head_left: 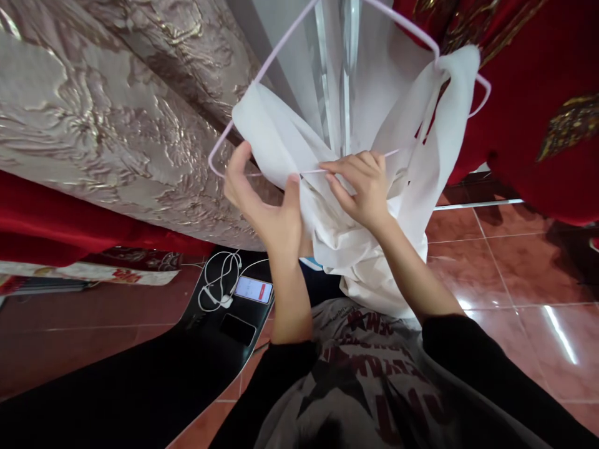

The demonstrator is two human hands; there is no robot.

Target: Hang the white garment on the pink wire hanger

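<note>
A white garment point(369, 249) hangs from a thin pale lilac wire hanger point(281, 50) held up in front of me. My left hand point(266, 199) has thumb and fingers spread, pinching the white cloth near the hanger's lower left corner. My right hand point(360, 184) is curled on the cloth at the hanger's bottom bar, fingers pressed on the fabric. One shoulder strap of the garment drapes over the hanger's right end point(456, 81).
A beige embossed curtain point(107, 118) hangs at the left, red embroidered fabric point(538, 93) at the right. On a black surface point(201, 337) lie two phones point(253, 289) and a white cable point(218, 290). Glossy red floor tiles point(505, 262) spread below.
</note>
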